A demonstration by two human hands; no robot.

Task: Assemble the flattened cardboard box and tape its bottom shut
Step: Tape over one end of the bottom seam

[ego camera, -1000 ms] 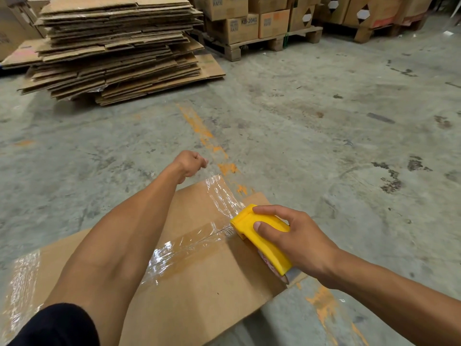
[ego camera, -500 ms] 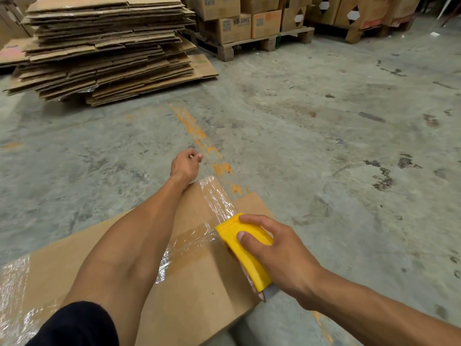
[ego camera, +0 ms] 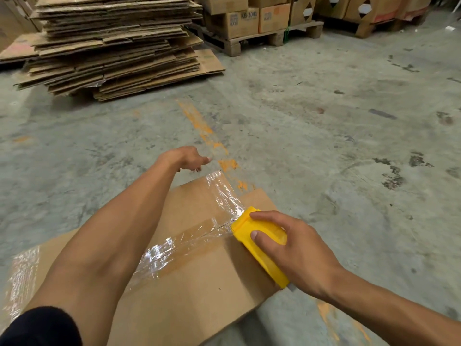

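head view: tape dispenser (ego camera: 259,248) under right fingers (ego camera: 264,242) (curled)

Even indoor light, soft shadows, white glare on clear tape (ego camera: 159,255), wide-angle bending at edges, slight blur

Warehouse: stained concrete floor (ego camera: 311,126), flattened cardboard stack (ego camera: 117,43), boxed goods (ego camera: 244,20) on wooden pallets (ego camera: 269,39).

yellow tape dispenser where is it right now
In the head view, lower right of centre: the yellow tape dispenser lies on the cardboard box near its right edge, gripped by the right hand.
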